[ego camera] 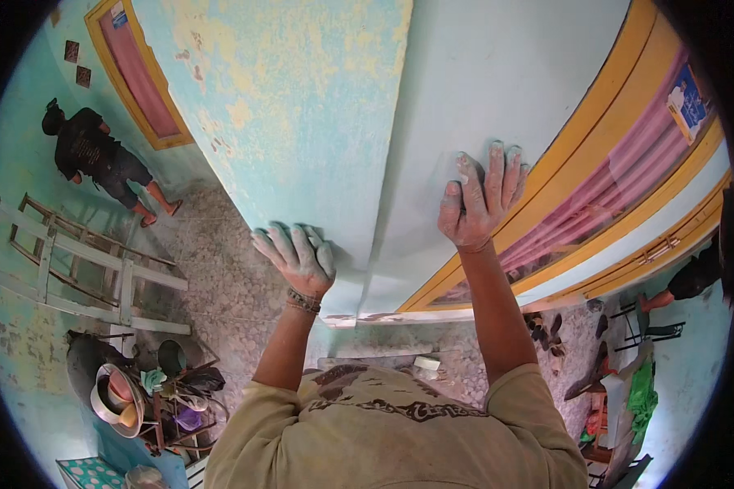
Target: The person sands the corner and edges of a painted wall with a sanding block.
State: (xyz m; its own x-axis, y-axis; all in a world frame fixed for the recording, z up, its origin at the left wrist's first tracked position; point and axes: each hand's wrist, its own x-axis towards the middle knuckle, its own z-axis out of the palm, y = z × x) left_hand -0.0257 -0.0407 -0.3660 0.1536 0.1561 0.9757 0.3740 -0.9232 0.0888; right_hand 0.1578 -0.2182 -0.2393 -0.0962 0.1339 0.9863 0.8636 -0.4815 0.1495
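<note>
My left hand [300, 261], coated in pale dust and wearing a bracelet [304, 300] at the wrist, rests on the lower part of a light blue pillar face [318, 122]. Yellowish and brown patches mark the peeling paint above it. Fingers apart, my right hand [480, 202] lies against the smoother pale blue wall [483, 91], close to an orange-yellow window frame [556, 159]. Dust covers its fingertips too. Nothing shows in either hand, though the surfaces under the palms are hidden. A vertical edge [386, 159] runs between the two painted faces.
Behind the window glass hangs a pink curtain [587, 208]. At left, a person [95, 147] stands near a wooden ladder-like frame [122, 281]. Metal basins [117, 400] sit lower left. Footwear [544, 333] and a white block [427, 363] lie on the floor. Another person's leg [657, 301] shows at right.
</note>
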